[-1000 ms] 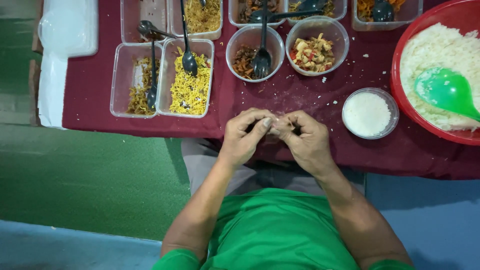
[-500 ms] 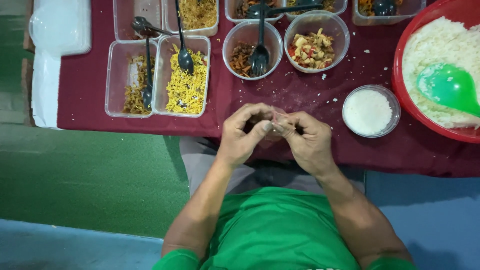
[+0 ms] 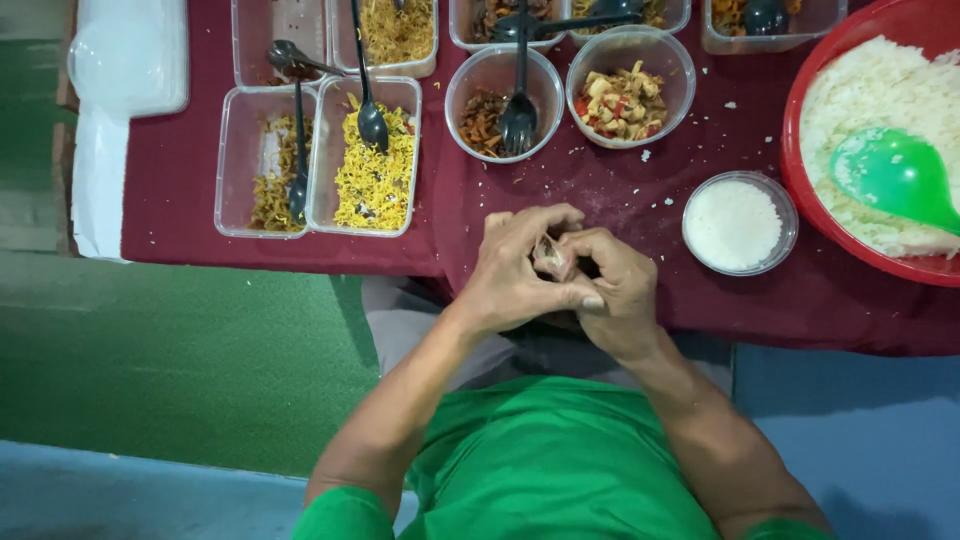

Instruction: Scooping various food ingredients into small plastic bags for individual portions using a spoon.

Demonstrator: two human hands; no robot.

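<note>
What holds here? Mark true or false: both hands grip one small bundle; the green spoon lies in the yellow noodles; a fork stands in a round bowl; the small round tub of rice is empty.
1. The left hand and right hand grip one small bundle: true.
2. The green spoon lies in yellow noodles: false, it lies in the red basin of rice.
3. A black fork stands in a round bowl: true.
4. The small round tub is empty: false, it holds white rice.

Both hands (image 3: 560, 270) pinching small packet (image 3: 551, 256), over maroon table (image 3: 600, 190)
</note>
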